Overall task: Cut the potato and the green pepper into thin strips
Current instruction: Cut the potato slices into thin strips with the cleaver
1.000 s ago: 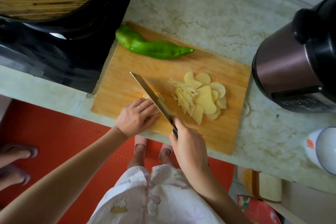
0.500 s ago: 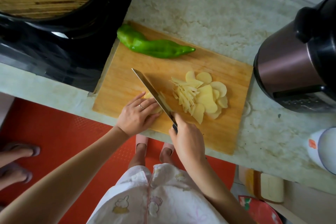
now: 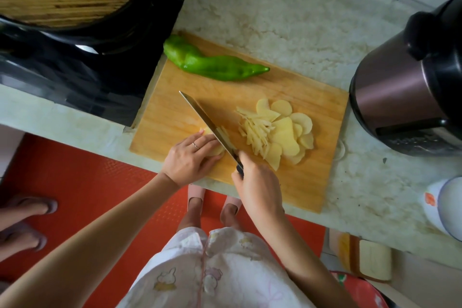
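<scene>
head cam | head-worn — faces steeply down | close above cutting board (image 3: 175, 112) | sole view

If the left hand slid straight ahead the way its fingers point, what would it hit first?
The knife. The left hand holds the potato stack, and its fingertips sit right beside the blade, seemingly touching it, though depth is hard to judge.
</scene>
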The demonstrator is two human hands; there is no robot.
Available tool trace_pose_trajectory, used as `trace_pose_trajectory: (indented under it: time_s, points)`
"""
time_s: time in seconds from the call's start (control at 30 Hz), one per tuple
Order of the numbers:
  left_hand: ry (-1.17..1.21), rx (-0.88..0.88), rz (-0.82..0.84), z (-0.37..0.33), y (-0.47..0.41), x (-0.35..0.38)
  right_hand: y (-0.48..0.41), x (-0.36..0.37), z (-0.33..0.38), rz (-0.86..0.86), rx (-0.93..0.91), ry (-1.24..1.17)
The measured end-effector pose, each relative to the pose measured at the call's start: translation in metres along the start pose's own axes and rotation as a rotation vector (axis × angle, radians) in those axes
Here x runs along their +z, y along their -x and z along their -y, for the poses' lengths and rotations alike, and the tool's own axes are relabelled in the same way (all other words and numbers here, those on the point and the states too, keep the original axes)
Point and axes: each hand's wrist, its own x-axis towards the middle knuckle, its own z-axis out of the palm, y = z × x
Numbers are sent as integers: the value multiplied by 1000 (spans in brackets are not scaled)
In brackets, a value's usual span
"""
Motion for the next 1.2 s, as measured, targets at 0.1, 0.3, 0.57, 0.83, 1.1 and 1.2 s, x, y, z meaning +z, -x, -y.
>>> trace_pose_trajectory:
  time_s: [0.1,0.3,0.57,0.83,1.1,1.2]
  points:
    - [-9,7,-7,1,0,0,13,-6,-4,-8,-8,-12]
    - [0,7,-14,0,1,1,2,-1,-2,6,4,-10]
    - [-5,8,-19,3,0,2,13,-6,-5,-61,-36,2]
    - [5,6,-39,-2,-2,-1,-5,-1,1,-18,-23,-1]
    - [-4,6,-17,2,0,1,12,-10,-4,-8,-51,23]
    - [-19,4,2,1,-2,-1,13,-10,1,0,-33,43]
